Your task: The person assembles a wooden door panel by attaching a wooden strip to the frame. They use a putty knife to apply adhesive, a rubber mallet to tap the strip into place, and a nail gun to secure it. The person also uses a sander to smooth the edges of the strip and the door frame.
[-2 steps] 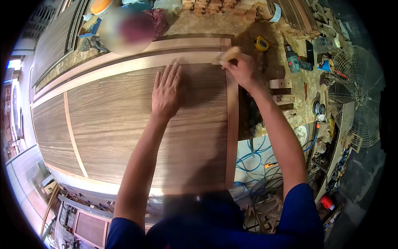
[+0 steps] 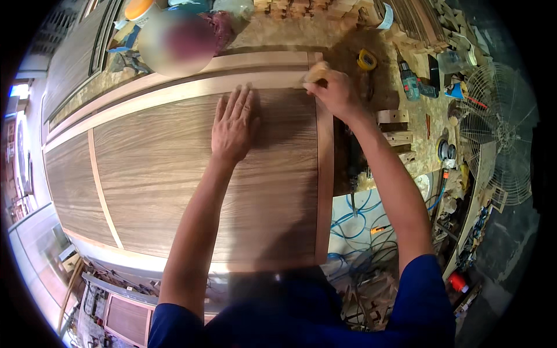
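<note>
A large framed wood panel (image 2: 174,168) lies flat before me, with brown grained boards set inside paler rails. My left hand (image 2: 233,124) rests palm down on it, fingers stretched out, the tips reaching the far pale rail (image 2: 174,95). At the panel's far right corner, my right hand (image 2: 336,93) is closed around a folded tan sheet that looks like sandpaper (image 2: 318,71). It is against the frame where the far rail meets the right-hand stile (image 2: 325,174). The sheet is blurred, and my fingers cover part of it.
A yellow tape measure (image 2: 366,60), a green cordless drill (image 2: 409,84) and several wood blocks (image 2: 393,117) lie on the workbench at right. Beyond them stands a wire fan guard (image 2: 502,133). Blue hoses (image 2: 351,223) coil below the panel's right edge. Wood offcuts (image 2: 299,8) are stacked at the back.
My right hand has shifted slightly left along the corner with the sandpaper. The left hand stays almost in the same place on the panel.
</note>
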### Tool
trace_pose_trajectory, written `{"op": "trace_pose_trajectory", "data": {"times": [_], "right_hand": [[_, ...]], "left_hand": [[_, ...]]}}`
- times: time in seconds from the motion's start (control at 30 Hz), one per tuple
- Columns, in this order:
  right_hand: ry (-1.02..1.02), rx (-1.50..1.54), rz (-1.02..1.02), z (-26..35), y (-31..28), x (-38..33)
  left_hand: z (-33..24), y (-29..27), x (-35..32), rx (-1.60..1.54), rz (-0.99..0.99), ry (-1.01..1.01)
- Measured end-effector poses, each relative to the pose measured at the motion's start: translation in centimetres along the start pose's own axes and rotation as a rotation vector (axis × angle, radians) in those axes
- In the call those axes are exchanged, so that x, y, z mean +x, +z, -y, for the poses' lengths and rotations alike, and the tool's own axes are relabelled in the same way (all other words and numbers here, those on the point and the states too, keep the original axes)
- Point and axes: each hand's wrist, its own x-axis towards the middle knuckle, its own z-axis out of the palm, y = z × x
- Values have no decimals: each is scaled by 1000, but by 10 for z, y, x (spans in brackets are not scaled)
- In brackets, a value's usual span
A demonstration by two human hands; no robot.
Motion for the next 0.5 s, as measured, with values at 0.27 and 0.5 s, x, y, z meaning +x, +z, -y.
{"op": "trace_pose_trajectory", "data": {"times": [0.27,0.5], "right_hand": [[-136,-212,-5,-37,35,19],[57,2,161,-9,3,33]], "left_hand": [[29,48,-8,97,-92,77],[21,43,9,67,-171,149]]}}
